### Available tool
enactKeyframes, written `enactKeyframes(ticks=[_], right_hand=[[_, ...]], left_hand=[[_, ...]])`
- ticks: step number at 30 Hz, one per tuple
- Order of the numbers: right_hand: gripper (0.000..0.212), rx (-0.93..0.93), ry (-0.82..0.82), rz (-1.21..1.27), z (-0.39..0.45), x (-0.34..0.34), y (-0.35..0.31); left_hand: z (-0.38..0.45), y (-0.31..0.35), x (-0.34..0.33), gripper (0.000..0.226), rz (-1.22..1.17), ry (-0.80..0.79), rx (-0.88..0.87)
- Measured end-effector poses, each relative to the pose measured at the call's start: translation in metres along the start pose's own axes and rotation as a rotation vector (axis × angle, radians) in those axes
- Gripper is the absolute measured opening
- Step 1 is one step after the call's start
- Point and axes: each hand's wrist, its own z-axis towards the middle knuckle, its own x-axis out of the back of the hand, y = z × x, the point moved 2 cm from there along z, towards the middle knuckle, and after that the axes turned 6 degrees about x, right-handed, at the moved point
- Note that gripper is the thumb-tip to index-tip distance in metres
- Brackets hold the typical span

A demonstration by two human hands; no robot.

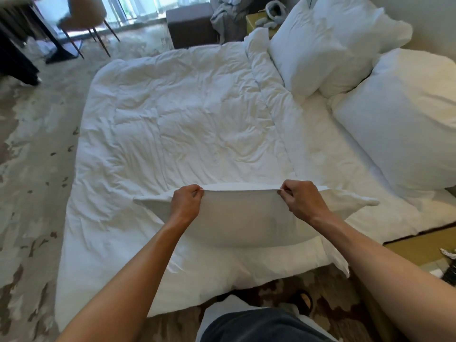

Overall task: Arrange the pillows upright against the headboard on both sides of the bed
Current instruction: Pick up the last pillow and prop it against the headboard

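Note:
I hold a white pillow (243, 218) upright over the near edge of the bed, its top seam pinched between both hands. My left hand (186, 202) grips the seam's left part, my right hand (299, 201) its right part. Three more white pillows lie at the head of the bed on the right: two (309, 55) (357, 28) lean upright at the far side, and a large one (404, 119) lies tilted at the near side. The headboard itself is out of view to the right.
A rumpled white duvet (187, 124) covers the bed. Patterned carpet (29, 169) runs along the left. A chair (84, 18) and dark table legs stand far left, a dark ottoman (190, 23) beyond the bed. A yellow nightstand (419, 250) sits near right.

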Motion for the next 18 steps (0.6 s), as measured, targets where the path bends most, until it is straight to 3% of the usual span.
enactKeyframes(ticks=[8, 18], right_hand=[[0.028, -0.006, 0.236, 0.045, -0.032, 0.132, 0.049], [0.029, -0.207, 0.467, 0.019, -0.146, 0.244, 0.192]], left_hand=[[-0.011, 0.151, -0.012, 0.025, 0.030, 0.109, -0.305], [-0.054, 0.334, -0.149, 0.023, 0.006, -0.069, -0.572]])
